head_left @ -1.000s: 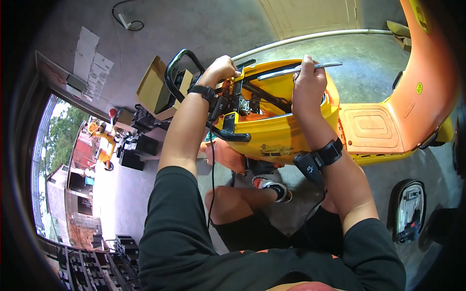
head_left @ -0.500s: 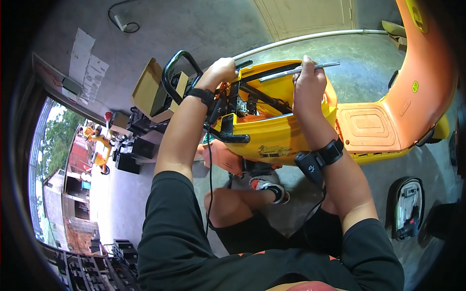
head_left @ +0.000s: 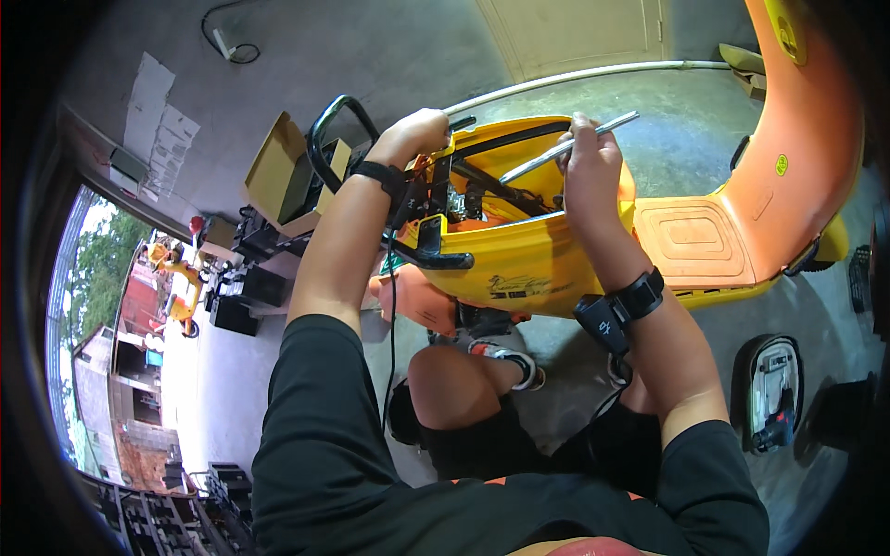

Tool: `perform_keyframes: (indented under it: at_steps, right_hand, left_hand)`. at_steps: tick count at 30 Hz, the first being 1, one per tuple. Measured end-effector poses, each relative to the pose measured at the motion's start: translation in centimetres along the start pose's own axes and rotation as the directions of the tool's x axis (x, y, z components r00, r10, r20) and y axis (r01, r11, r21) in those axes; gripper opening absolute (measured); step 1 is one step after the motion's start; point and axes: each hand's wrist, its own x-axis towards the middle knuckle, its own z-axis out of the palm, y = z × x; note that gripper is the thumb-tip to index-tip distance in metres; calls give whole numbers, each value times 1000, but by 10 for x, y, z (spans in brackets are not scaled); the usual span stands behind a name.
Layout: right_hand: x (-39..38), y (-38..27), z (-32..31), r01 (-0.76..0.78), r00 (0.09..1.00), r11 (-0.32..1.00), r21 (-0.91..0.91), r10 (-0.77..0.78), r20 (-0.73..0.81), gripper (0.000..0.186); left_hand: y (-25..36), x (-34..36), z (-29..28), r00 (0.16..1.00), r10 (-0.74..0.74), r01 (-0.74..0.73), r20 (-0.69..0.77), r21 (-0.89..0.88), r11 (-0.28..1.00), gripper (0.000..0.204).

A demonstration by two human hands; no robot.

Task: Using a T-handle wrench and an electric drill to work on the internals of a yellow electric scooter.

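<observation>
My left hand (head_left: 425, 132) is closed at the top edge of the yellow scooter body (head_left: 519, 269), beside a black bracket (head_left: 441, 181); what its fingertips grip is hidden. My right hand (head_left: 593, 167) grips a long silver metal bar (head_left: 538, 160) that slants over the body's open cavity, right end higher. Inside the opening are black frame tubes (head_left: 501, 185) and small mechanical parts. A curved black handle (head_left: 329, 139) stands left of my left hand, and a cable (head_left: 392, 343) hangs below.
An orange footboard and front panel (head_left: 695, 241) extend right. At left are an open cardboard box (head_left: 273, 171), black boxes (head_left: 241, 306) and a doorway with a yellow scooter (head_left: 185, 292) outside. A tool case (head_left: 777, 389) lies at lower right; black metal parts (head_left: 222, 496) are at lower left.
The silver bar has tilted, its left end dropping toward the cavity and its right end rising. My left knee has shifted right. The surroundings appear slightly further left in the picture.
</observation>
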Motion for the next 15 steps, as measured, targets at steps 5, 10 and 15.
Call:
perform_keyframes:
  at_steps: [5,10,15]
  right_hand:
    - [0,-2,-6,36,999,997,71,-37,8,18]
    - [4,-2,-12,56,998,992,115,-51,-42,18]
    - [3,1,-13,68,995,993,94,-61,-75,19]
  left_hand:
    - [5,-2,-7,993,-121,122,15,-16,992,32]
    - [-7,-2,-6,993,60,-47,99,-128,991,24]
    - [-12,4,2,998,26,-15,58,-180,984,17]
